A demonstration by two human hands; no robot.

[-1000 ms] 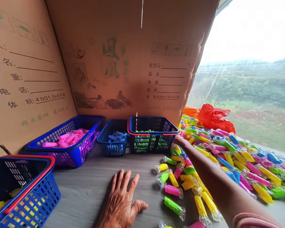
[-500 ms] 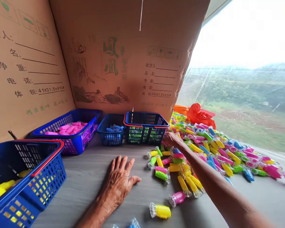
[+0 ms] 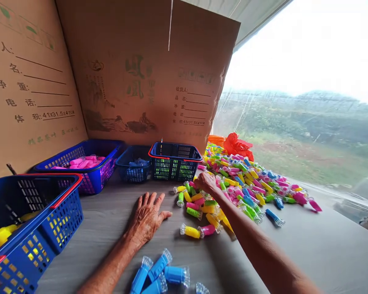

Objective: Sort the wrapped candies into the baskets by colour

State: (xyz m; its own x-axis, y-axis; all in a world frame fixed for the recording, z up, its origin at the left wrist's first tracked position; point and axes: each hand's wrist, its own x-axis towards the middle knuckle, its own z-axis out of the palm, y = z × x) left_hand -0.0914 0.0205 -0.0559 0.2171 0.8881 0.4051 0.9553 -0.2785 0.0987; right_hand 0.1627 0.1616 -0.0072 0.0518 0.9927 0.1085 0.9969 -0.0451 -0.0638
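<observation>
My left hand [image 3: 147, 218] lies flat on the grey table, fingers stretched out and empty. My right hand [image 3: 206, 181] reaches to the near left side of a heap of small toy flashlights [image 3: 248, 171] in pink, yellow, green and blue, each with a clear flared end. Its fingers are curled down among the pieces, and whatever they hold is hidden. Between the hands are loose flashlights, among them a yellow flashlight [image 3: 191, 231] touching a pink flashlight [image 3: 207, 230]. Several blue flashlights [image 3: 158, 265] lie together at the near edge of the view.
A blue basket with a red handle [image 3: 63, 222] holds yellow pieces at left. Behind it stand a basket of pink pieces [image 3: 93, 179], a basket of blue pieces [image 3: 131, 173] and a red-handled basket with green pieces [image 3: 174, 167]. Cardboard [image 3: 159, 36] walls the back; a red bag [image 3: 237, 145] tops the heap.
The view has shifted, bringing the blue flashlights at the bottom into sight. My right hand has curled and drawn nearer, with the yellow and pink flashlights now touching. My left hand stays flat.
</observation>
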